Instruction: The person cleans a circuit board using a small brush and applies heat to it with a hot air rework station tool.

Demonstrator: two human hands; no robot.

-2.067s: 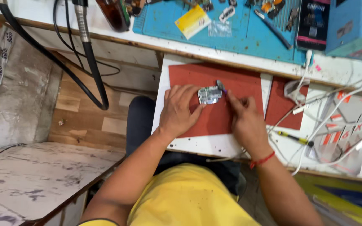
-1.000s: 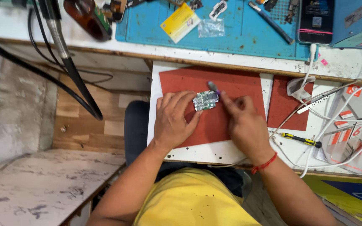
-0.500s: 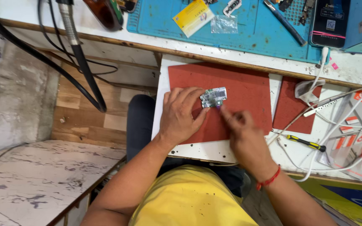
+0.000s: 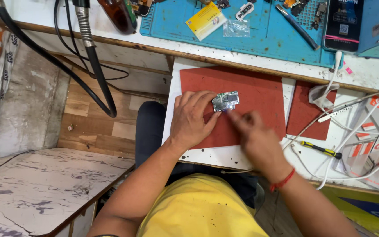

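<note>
A small silver-green rectangular circuit board point(image 4: 225, 101) is located just above the centre of the frame, flat on a red rectangular mat point(image 4: 259, 94). The mat is carried by a white, paint-flecked tabletop point(image 4: 218, 154).

The left hand point(image 4: 192, 118) is laid palm down on the mat, left of the board. Its fingers are spread and its fingertips are pressed against the left edge of the board; the board is steadied, not lifted.

The right hand point(image 4: 255, 136) is positioned lower right of the board and is blurred by motion. Its fingers are drawn together toward the lower edge of the board. Whether anything is gripped in them cannot be told. A red thread band point(image 4: 282, 181) is worn on the right wrist.

A second, smaller red mat point(image 4: 307, 115) is placed to the right of the first. A yellow-handled screwdriver point(image 4: 321, 149) is seen at centre right, among white cables point(image 4: 365, 115). A blue work mat point(image 4: 268, 33) is spread along the top of the frame, with a yellow card point(image 4: 205, 20) and a clear plastic bag point(image 4: 236, 28) lying on it. Black hoses point(image 4: 95, 66) are routed down the upper left of the frame.
</note>
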